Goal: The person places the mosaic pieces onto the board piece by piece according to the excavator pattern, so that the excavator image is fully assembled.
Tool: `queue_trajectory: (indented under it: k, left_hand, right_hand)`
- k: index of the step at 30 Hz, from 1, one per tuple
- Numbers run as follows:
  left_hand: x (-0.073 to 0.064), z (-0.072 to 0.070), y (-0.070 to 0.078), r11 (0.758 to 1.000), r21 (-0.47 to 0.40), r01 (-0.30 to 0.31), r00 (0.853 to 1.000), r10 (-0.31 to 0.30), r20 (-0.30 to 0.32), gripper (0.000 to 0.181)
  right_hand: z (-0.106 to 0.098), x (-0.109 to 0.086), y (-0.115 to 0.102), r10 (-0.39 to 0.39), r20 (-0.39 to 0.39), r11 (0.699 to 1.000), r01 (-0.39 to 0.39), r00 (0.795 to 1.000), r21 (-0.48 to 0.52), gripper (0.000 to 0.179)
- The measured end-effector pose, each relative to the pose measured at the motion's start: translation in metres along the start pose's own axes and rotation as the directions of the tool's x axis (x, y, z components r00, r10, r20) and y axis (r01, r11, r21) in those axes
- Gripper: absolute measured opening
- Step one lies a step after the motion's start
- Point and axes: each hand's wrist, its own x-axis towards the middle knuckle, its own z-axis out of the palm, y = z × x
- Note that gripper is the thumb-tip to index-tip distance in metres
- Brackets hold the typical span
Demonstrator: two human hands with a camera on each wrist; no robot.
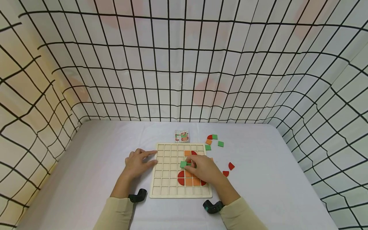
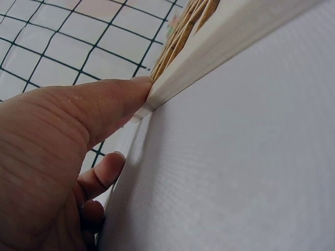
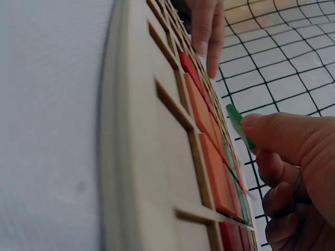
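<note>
Two beige sleeves (image 1: 115, 212) come in at the lower edge, and beside the wrists sit two black wrist-worn devices (image 1: 138, 195). Between the forearms lies one pale wooden board (image 1: 166, 190), flat and ruled into square cells by raised strips. Its left edge is touched by the left hand (image 1: 138, 163), whose thumb and forefinger are stretched out and spread apart, the remaining fingers bent loosely. Over the right half of the board, the right hand (image 1: 202, 167) pinches one green square (image 1: 183, 164) between thumb and fingertip; the right wrist view shows this piece tilted and raised above the cells, with the other fingers curled in. Red and orange pieces (image 1: 188, 181) fill cells below and above that hand, with some green beneath it; their full number cannot be told, since the hand covers part. Right of the board, eight loose pieces (image 1: 220, 144) can be counted: three green, three red and two orange, one orange partly hidden. One small printed card (image 1: 181, 136) lies just beyond the far edge. White cloth (image 1: 86, 172) covers the table, and black netting (image 1: 183, 71) surrounds three sides, before whitish sheeting with faint pinkish blotches (image 1: 210, 92).
</note>
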Motion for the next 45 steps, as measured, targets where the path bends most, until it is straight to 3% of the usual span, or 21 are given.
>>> queue_trajectory:
  k: [10,45]
  left_hand:
    - [0.0,-0.001,0.001,1.0,0.016,0.002,1.0,-0.002,0.0,0.048]
    - [-0.001,-0.002,0.002,1.0,0.003,0.008,1.0,-0.008,0.009,0.049]
  right_hand:
    - [0.009,0.003,-0.003,-0.003,0.022,0.996,0.005,1.0,-0.086,0.019]
    - [0.017,0.005,-0.013,-0.006,0.011,0.992,0.008,1.0,-0.123,0.029]
